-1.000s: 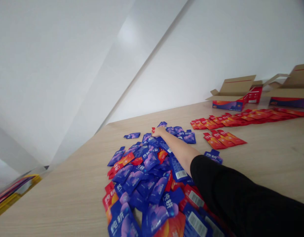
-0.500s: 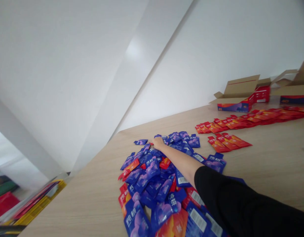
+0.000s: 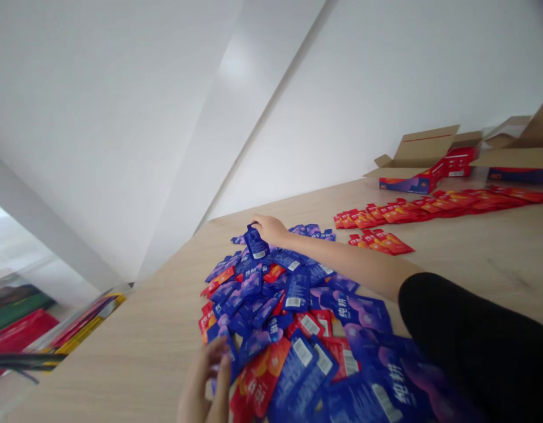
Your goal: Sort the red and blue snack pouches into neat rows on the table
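A heap of blue and red sachets [image 3: 293,311] lies on the wooden table [image 3: 134,335]. My right hand [image 3: 268,227], arm stretched out in a black sleeve, is at the far end of the heap and pinches one blue sachet [image 3: 255,243], lifted upright. My left hand [image 3: 205,385] is at the near left edge of the heap, fingers bent against a blue sachet there; its grip is blurred.
Rows of red sachets [image 3: 434,208] lie at the right, with a small group [image 3: 379,241] nearer. Open cardboard boxes [image 3: 419,167] stand at the back right against the white wall. A clear bin with yellow and red items [image 3: 55,335] sits off the table's left edge.
My right hand has closed on a blue sachet and lifted it at the far end of the heap. My left hand has come into view at the near edge.
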`<state>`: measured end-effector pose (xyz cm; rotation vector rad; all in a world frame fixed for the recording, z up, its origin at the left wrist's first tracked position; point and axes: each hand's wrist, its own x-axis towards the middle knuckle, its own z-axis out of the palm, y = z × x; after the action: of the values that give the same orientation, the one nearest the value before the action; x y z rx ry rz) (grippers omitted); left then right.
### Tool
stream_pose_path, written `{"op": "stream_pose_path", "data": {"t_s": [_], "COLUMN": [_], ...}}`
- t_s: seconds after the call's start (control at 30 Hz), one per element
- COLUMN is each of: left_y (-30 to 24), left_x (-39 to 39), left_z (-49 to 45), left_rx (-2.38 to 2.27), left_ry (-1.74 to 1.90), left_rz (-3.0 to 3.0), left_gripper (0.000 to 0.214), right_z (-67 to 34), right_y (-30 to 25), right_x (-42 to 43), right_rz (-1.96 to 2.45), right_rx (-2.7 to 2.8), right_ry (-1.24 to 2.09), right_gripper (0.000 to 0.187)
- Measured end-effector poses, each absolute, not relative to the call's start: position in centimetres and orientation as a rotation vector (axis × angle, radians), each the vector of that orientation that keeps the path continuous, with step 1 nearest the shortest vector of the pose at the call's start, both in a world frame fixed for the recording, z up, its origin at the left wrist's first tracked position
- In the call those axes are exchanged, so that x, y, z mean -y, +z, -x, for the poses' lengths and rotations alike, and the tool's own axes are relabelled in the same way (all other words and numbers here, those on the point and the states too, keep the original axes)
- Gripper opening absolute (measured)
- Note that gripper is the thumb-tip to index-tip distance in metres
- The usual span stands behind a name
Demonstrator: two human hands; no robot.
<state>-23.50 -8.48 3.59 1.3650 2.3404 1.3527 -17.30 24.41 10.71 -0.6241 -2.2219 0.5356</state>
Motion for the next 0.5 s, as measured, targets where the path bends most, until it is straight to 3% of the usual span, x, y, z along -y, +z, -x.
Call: {"op": "stream_pose_path", "data": {"t_s": [0.2,0.33,0.5], "left_y": [8.7,8.7,6.8], "left_x": [0.5,-2.9,-4.6], "left_z": [20.6,19.1,23.9], "left_rx": [-1.963,-1.513,-1.72], "left_ry": [1.63,1.443,1.592], "left_rz": [-1.449,-1.195,-0.989], "left_gripper": [0.088,0.065,0.04], "right_z": [8.8,7.3,11.7], "right_y": [13.5,12.9,10.2], "right_x": [-17.7,-15.2,-20.4], "right_rz": [0.22,0.069,0.413], "right_rx": [2.101,2.201,2.407], "right_ry": [0.812,0.778,0.906], "right_gripper": [0.009,0.006,0.021]}}
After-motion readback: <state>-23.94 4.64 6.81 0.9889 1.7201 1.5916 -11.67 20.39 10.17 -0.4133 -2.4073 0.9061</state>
